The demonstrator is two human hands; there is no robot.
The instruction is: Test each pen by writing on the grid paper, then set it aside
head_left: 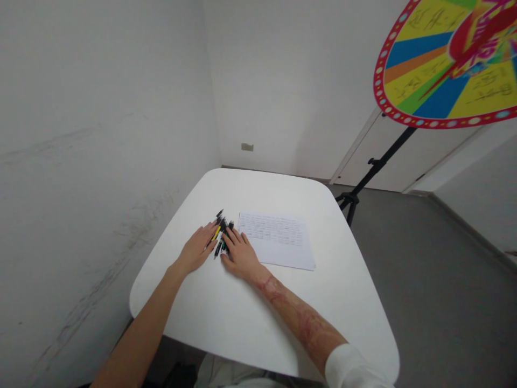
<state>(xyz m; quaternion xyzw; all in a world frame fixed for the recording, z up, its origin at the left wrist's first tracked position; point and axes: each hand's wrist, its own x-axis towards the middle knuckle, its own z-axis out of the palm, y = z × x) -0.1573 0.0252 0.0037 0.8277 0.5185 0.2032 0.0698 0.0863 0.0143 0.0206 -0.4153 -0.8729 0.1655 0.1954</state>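
Several pens (218,249) lie in a loose heap on the white table (266,318), mostly black, one with a yellow barrel (216,233). My left hand (197,247) rests flat against the heap's left side, fingers stretched out and touching the pens. From the right, my right hand (240,255) lies over part of the heap with its fingers spread. Some pens are hidden under the fingers of both hands. Just right of the right hand is a sheet of paper (283,253) with rows of handwriting on its upper half.
A colourful prize wheel (436,70) on a black tripod stand (369,172) stands beyond the table's right side. The scuffed wall (100,178) runs close along the left. A door (404,156) is behind the stand.
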